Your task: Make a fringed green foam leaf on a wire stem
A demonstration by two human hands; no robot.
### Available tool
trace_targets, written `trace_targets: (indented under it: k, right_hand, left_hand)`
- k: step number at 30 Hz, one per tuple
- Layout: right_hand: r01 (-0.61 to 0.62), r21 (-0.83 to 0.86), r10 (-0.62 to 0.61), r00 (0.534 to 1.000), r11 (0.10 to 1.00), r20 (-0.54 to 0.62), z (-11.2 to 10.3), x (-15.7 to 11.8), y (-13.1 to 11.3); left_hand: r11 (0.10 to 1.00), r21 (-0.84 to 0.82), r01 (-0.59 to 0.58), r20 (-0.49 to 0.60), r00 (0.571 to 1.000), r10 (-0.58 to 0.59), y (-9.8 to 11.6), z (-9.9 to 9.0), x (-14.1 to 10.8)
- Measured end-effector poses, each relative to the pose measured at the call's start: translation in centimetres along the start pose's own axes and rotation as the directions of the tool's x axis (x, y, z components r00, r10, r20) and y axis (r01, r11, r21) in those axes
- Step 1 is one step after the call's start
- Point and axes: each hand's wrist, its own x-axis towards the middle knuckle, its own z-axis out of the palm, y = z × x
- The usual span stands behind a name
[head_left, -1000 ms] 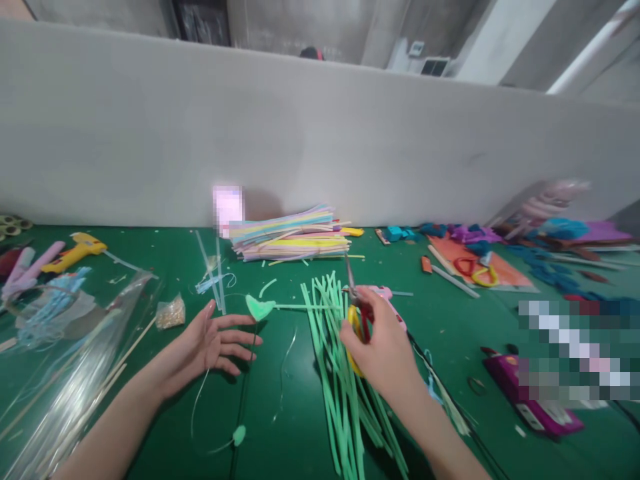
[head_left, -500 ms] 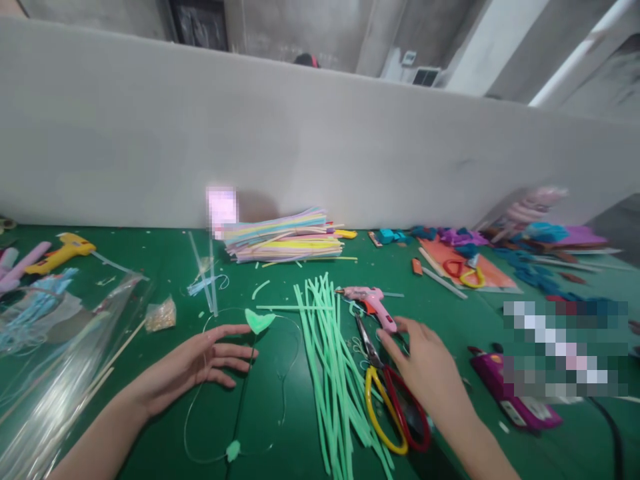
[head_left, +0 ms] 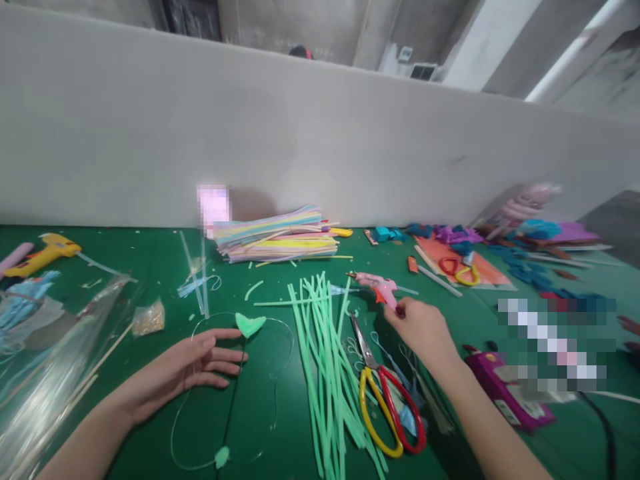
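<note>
My right hand (head_left: 423, 330) is closed round the handle end of a pink hot glue gun (head_left: 371, 283), whose nozzle points left. Palm inward and fingers stretched, my left hand (head_left: 200, 360) lies beside a clear wire loop (head_left: 173, 427). At the loop's top is a light green fuzzy heart-shaped piece (head_left: 249, 325) by my left fingertips; whether they touch it I cannot tell. A small green fuzzy piece (head_left: 222, 457) sits at its bottom. Between my hands lie a pile of green pipe cleaners (head_left: 320, 373) and scissors (head_left: 373, 393) with a yellow and a red handle.
Pastel pipe cleaner bundles (head_left: 280, 237) lie by the grey partition (head_left: 350, 147). On the left are a yellow glue gun (head_left: 47, 253), clear plastic wrap (head_left: 65, 380) and a small bag (head_left: 149, 318). A purple pack (head_left: 505, 393) and another pair of scissors (head_left: 465, 272) lie right.
My right hand has closed on the pink glue gun and shifted it slightly up and to the right, uncovering tassels beside the scissors. My left hand stays by the heart-shaped piece.
</note>
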Motion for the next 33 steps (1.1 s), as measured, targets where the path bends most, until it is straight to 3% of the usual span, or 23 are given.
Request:
trace_targets:
  k: [2, 3, 4, 5, 6, 7, 8, 9, 10, 12, 15, 18, 20, 28, 33]
  right_hand:
    - [-0.004, 0.015, 0.004, 1.000, 1.000, 0.008, -0.3, 0.5, -0.2]
    - [-0.003, 0.025, 0.002, 1.000, 1.000, 0.015, -0.4, 0.7, -0.4]
    - [0.001, 0.035, -0.002, 1.000, 0.999, 0.023, -0.4, 0.8, -0.6]
    - [0.006, 0.046, -0.007, 0.999, 0.999, 0.031, -0.5, 0.8, -0.8]
    - [0.012, 0.057, -0.014, 0.999, 0.998, 0.037, -0.5, 0.7, -1.0]
    - [0.018, 0.066, -0.020, 0.999, 0.998, 0.041, -0.5, 0.6, -1.2]
    - [0.022, 0.072, -0.025, 0.999, 0.997, 0.041, -0.5, 0.4, -1.3]
    - [0.025, 0.076, -0.028, 0.999, 0.997, 0.040, -0.6, 0.3, -1.5]
    - [0.027, 0.078, -0.030, 0.999, 0.997, 0.036, -0.7, 0.3, -1.6]
    - [0.027, 0.081, -0.029, 0.999, 0.996, 0.029, -0.9, 0.2, -1.8]
    - [0.024, 0.089, -0.026, 0.999, 0.996, 0.023, -1.4, 0.3, -1.9]
    - [0.019, 0.097, -0.022, 0.999, 0.995, 0.024, -1.6, 0.5, -1.6]
    - [0.003, 0.088, -0.005, 1.000, 0.996, 0.023, -1.6, 1.0, -1.2]
    - [-0.103, -0.024, 0.103, 0.995, 0.994, 0.002, 0.4, 4.3, 0.1]
    - [-0.114, -0.039, 0.114, 0.993, 0.993, -0.012, 1.5, 5.0, 0.1]
  left_hand:
    - [0.991, 0.134, 0.012, -0.109, 0.994, 0.003, 0.2, 0.0, -0.1]
    - [0.970, 0.241, 0.008, -0.221, 0.974, 0.046, 0.4, 0.1, -0.2]
    - [0.932, 0.363, -0.013, -0.349, 0.925, 0.149, 0.7, 0.3, -0.3]
    - [0.867, 0.498, -0.036, -0.458, 0.837, 0.298, 1.1, 0.8, -0.5]
    - [0.779, 0.624, -0.055, -0.526, 0.707, 0.472, 1.5, 1.4, -0.5]
    - [0.655, 0.745, -0.126, -0.485, 0.572, 0.661, 2.0, 2.4, -0.4]
    - [0.514, 0.845, -0.148, -0.383, 0.504, 0.774, 2.4, 3.5, -0.1]
    - [0.370, 0.918, -0.142, -0.250, 0.518, 0.818, 2.8, 4.9, 0.5]
    - [0.231, 0.962, -0.149, -0.107, 0.571, 0.814, 3.1, 6.5, 1.4]
    - [-0.013, 0.967, -0.256, 0.198, 0.714, 0.672, 3.4, 9.8, 4.2]
    - [-0.119, 0.908, -0.402, 0.400, 0.745, 0.534, 2.8, 13.8, 9.4]
    - [-0.153, 0.895, -0.420, 0.441, 0.773, 0.456, 1.6, 15.7, 13.0]
    - [-0.164, 0.899, -0.405, 0.436, 0.797, 0.417, 0.7, 16.0, 13.9]
    - [-0.194, 0.922, -0.334, 0.382, 0.866, 0.322, -1.2, 15.9, 11.8]
    - [-0.190, 0.939, -0.285, 0.332, 0.895, 0.298, -2.4, 16.3, 10.8]
